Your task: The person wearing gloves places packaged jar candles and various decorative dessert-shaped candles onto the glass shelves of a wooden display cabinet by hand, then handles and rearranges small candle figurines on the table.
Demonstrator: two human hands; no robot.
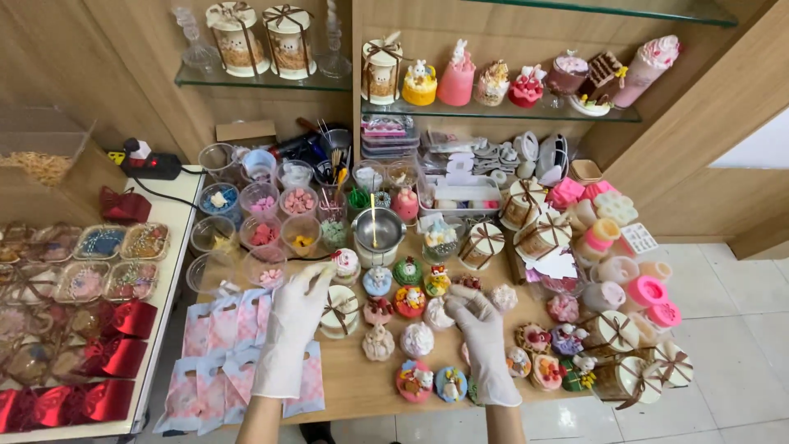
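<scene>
Looking straight down at a crowded wooden table [362, 386], and both hands are in white gloves. The left hand [297, 316] reaches forward with its fingers loosely extended, the tips touching the round white box with a brown ribbon [338, 311]. It rests there, with no grip on anything that I can see. The right hand [480, 329] is curled, thumb and fingertips drawn together right by a small dark-topped candle [468, 284]; whether it actually pinches the candle or only touches it is hard to say, because the glove covers the contact.

Between the hands sits a cluster of little decorated candles [417, 339], cake-shaped, in pink, green, blue and white. The ones at the near edge are partly hidden behind the right wrist. Beyond them stands a metal melting pot [376, 230] with a stick in it; its contents are not readable from here.

To the left lie pink gift bags [215, 329], overlapping, the left glove covering part of one. Clear plastic cups [261, 215] hold small coloured bits, too small to identify. On the right are ribboned round boxes [612, 329] and pink silicone moulds [648, 289], some cut off by clutter. Red pouches [111, 355] on the far left are blurred and cropped by the frame. The glass shelves [493, 111] above carry more candles.
</scene>
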